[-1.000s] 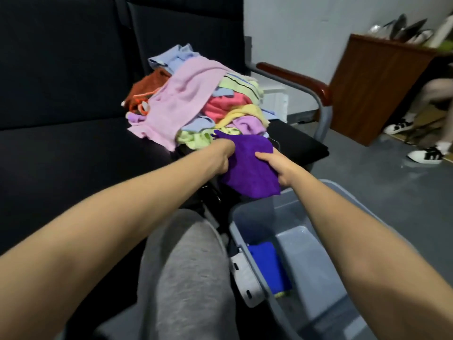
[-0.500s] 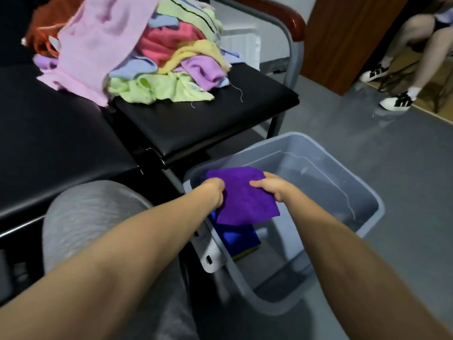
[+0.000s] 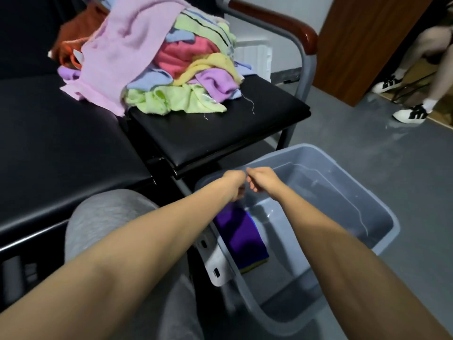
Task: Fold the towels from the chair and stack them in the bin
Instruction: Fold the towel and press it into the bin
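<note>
The folded purple towel [image 3: 239, 234] lies in the grey plastic bin [image 3: 382, 217], on top of a blue and a yellow towel at the bin's near left side. My left hand [image 3: 234, 185] and my right hand [image 3: 262, 179] hover side by side just above it, at the bin's left rim. Their fingers are loosely curled with nothing visible in them. A heap of unfolded towels [image 3: 152, 57] in pink, green, yellow, lilac, blue and orange lies on the black chair seat [image 3: 220, 133] beyond the bin.
My knee in grey trousers [image 3: 107, 217] is left of the bin. The chair's metal arm with a wooden rest [image 3: 282, 18] rises at the right of the heap. A wooden cabinet [image 3: 367, 45] and another person's legs and shoes [image 3: 411, 114] are at the far right.
Both hands carried the purple towel from the chair down into the bin and let it go on the stack. They have since risen slightly and drawn together.
</note>
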Motion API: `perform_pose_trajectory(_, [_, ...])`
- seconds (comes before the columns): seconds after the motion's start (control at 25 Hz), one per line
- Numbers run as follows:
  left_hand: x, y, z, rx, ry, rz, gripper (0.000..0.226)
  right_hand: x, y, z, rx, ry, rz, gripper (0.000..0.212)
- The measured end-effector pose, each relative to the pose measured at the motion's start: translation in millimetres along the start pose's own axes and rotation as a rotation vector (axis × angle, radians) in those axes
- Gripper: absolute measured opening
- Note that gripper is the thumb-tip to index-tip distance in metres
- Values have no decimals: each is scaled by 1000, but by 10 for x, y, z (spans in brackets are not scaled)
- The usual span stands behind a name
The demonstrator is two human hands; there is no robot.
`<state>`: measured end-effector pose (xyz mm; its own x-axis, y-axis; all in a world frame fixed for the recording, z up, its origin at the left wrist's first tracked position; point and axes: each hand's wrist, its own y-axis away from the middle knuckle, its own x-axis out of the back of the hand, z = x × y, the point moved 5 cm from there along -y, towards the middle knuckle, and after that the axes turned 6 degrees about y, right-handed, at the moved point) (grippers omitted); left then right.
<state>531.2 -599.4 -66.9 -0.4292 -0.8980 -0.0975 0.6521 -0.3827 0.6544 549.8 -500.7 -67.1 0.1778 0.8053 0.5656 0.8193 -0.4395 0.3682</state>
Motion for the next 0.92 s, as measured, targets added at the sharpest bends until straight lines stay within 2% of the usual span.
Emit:
perform_pose_trajectory(0.2, [174,407,704,-175,18,-107,31,253,70,-698,139,-142,204,48])
perform_pose_trajectory(0.36, [658,579,1246,-347,79,-67,29,170,76,-1528,311,-164,256,48])
perform_pose_trajectory(0.52, [1445,609,1771,-517,177,175,35,-118,16,-2294,489,-58,214,49])
perform_pose_trajectory(0.6, [1884,533,1937,-609,141,338,30,-272,-105,-2548,553,-3,201,51])
perform_pose_trajectory(0.72, [2532,394,2146,-718,-128,706,26,-483,-354,-2851,610,2,185,47])
perform_pose_trajectory(0.76, [2680,335,2224,-743,-235,773,26,-552,-446,-2940,633,18,179,42])
perform_pose_trajectory(0.84, [2790,148,2326,-736,-464,760,36,-666,-612,-3051,659,41,172,32])
perform_pose_trajectory(0.92, [2747,-82,2302,-643,-728,754,47,-749,-792,-3101,640,21,165,29])
